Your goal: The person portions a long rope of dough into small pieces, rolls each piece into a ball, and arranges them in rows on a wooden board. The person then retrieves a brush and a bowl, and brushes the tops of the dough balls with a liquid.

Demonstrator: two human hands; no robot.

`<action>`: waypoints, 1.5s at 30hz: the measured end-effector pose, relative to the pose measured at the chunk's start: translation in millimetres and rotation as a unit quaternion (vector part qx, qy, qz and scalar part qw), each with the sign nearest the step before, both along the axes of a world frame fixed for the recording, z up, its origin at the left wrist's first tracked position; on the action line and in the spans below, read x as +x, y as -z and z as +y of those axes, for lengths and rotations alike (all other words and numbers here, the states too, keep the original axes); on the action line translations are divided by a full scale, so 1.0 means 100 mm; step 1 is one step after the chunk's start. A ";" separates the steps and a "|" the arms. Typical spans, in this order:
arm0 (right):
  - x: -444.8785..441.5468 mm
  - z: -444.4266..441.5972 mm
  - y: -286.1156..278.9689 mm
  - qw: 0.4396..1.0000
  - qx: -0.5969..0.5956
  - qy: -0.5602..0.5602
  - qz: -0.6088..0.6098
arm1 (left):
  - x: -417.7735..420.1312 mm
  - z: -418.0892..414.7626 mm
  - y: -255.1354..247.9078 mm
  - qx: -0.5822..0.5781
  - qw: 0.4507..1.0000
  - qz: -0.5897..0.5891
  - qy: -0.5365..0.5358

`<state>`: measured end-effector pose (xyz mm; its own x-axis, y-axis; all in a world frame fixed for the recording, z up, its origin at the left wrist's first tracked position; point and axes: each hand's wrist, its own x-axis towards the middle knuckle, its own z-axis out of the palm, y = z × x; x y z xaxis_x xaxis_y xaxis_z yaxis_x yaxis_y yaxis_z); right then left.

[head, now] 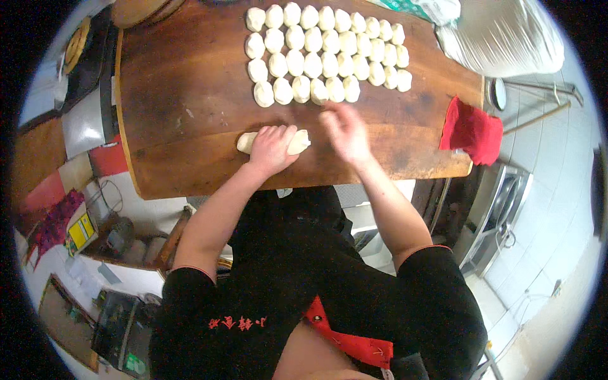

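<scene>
My left hand (271,148) wraps over a thick roll of pale dough (299,141) near the front of the wooden table. Both ends of the roll stick out past the hand, and the right end looks ragged. My right hand (346,134) is blurred, just right of the roll and below the front row of dough pieces. Its fingertips are close to a dough piece (319,90); whether they touch it cannot be told. Four rows of small rounded dough pieces (312,64) lie across the far half of the table, the front row shorter than the others.
The brown wooden table (185,95) has its near edge against my body. A red cloth (471,130) hangs over its right edge. White plastic bags (503,35) stand at the far right corner, round boards (137,10) at the far left. A metal cabinet (496,209) is at the right.
</scene>
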<state>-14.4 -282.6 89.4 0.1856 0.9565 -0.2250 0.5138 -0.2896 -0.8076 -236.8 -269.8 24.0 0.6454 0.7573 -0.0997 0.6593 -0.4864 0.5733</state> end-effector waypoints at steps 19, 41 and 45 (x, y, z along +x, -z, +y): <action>-0.83 0.17 0.57 0.980 -0.097 0.170 -0.017 | 0.35 0.39 -0.06 -0.203 0.965 0.152 -0.068; 1.14 0.33 0.58 0.979 -0.073 0.134 -0.134 | -0.07 -0.03 0.00 0.002 0.995 0.089 -0.044; 1.09 0.37 0.54 0.982 -0.095 0.139 -0.082 | -0.08 -0.03 0.11 0.054 0.996 0.044 -0.054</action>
